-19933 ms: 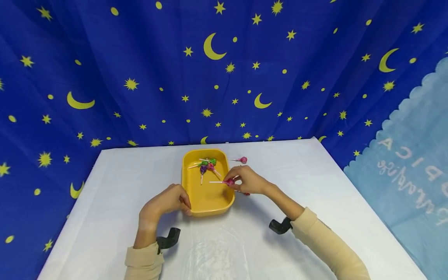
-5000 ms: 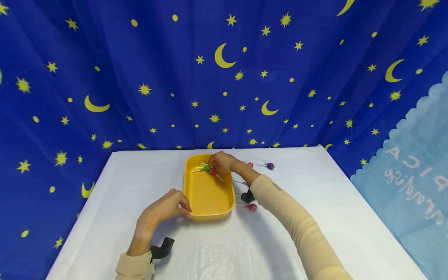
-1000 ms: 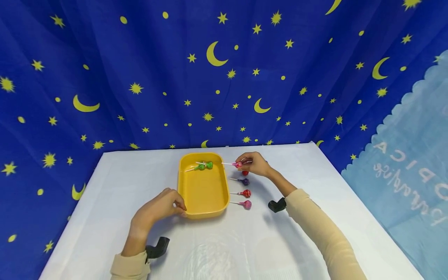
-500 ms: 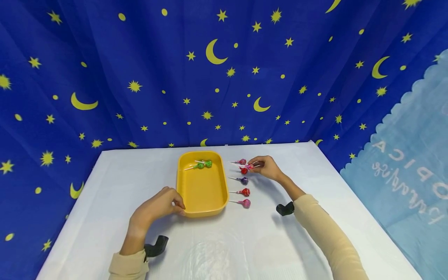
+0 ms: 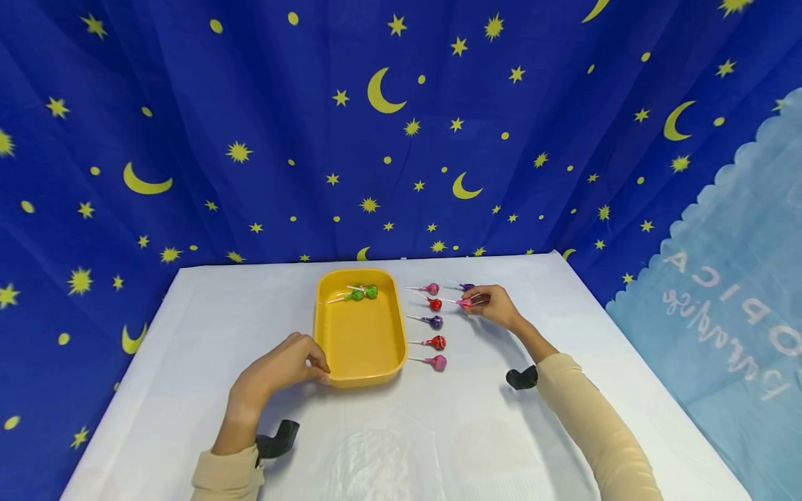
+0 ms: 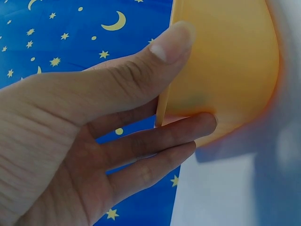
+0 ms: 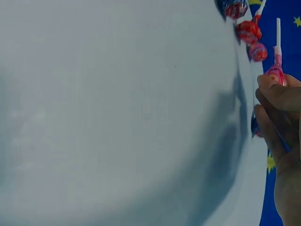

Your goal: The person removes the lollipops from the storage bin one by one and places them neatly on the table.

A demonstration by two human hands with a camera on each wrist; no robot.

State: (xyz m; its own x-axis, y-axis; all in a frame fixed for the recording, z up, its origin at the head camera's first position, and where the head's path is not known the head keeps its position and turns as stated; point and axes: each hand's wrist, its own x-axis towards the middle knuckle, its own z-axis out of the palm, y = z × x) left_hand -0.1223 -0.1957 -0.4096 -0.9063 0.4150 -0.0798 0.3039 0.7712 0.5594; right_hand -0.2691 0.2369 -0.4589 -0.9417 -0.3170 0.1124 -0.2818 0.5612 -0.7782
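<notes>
My left hand pinches the near left corner of a yellow plastic tray; in the left wrist view the thumb lies over the rim. Two green lollipops lie inside, toward the tray's far end. Between right thumb and fingers I hold a pink lollipop by its candy head, stick pointing left. That right hand is close over the table, just in front of a purple lollipop that it partly covers. The right wrist view shows the held pink lollipop with its white stick upward.
Right of the tray runs a column of lollipops, sticks toward it: pink, red, purple, red and pink. A white cloth covers the table. A blue starry curtain hangs behind.
My right hand has carried the pink lollipop from the tray's right edge rightward past the column. Earlier, more lollipops lay in the tray and fewer beside it. The left hand keeps its hold.
</notes>
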